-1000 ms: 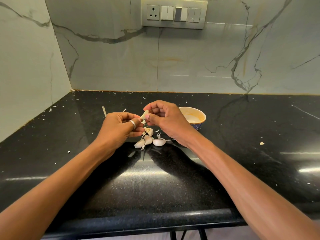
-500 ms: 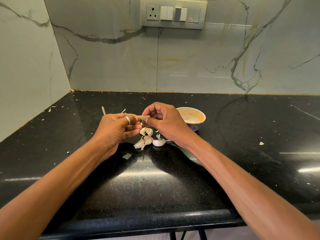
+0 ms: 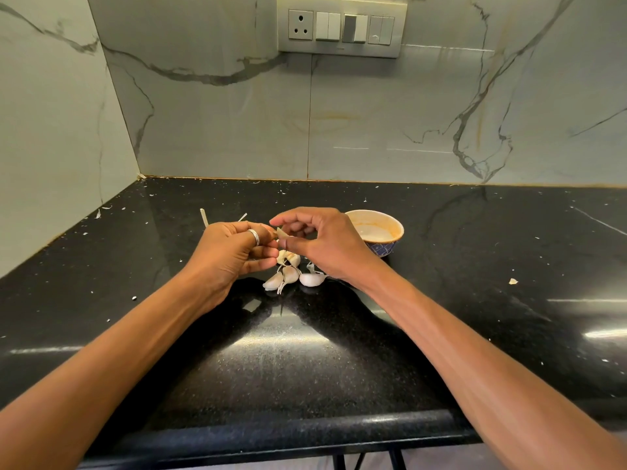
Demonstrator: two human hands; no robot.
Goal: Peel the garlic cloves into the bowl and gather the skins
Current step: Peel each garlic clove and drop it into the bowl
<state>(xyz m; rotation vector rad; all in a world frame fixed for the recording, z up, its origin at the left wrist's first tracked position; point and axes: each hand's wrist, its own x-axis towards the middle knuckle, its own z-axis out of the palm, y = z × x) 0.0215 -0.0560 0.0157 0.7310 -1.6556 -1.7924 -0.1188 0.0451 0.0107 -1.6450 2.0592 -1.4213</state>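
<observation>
Over the black counter [image 3: 305, 361] my left hand [image 3: 234, 252], a ring on one finger, and my right hand [image 3: 322, 242] meet around one pale garlic clove [image 3: 281, 233]. Both hands pinch it between thumb and fingertips, a little above the counter. Directly under the hands lie several unpeeled white cloves [image 3: 290, 274] with loose bits of skin. Just right of my right hand stands a small bowl [image 3: 395, 228], blue-patterned outside and cream inside; my hand hides part of its left rim. What the bowl holds is hard to tell.
Small scraps of skin are scattered over the counter, with a strip [image 3: 203, 217] behind my left hand and a flake [image 3: 513, 281] at the right. Marble walls close off the back and left. The rounded front edge [image 3: 271, 432] lies near me.
The clove has come down from upright to lying level between my fingertips. Both hands have shifted slightly lower and closer together; the cloves and the bowl on the counter have not moved.
</observation>
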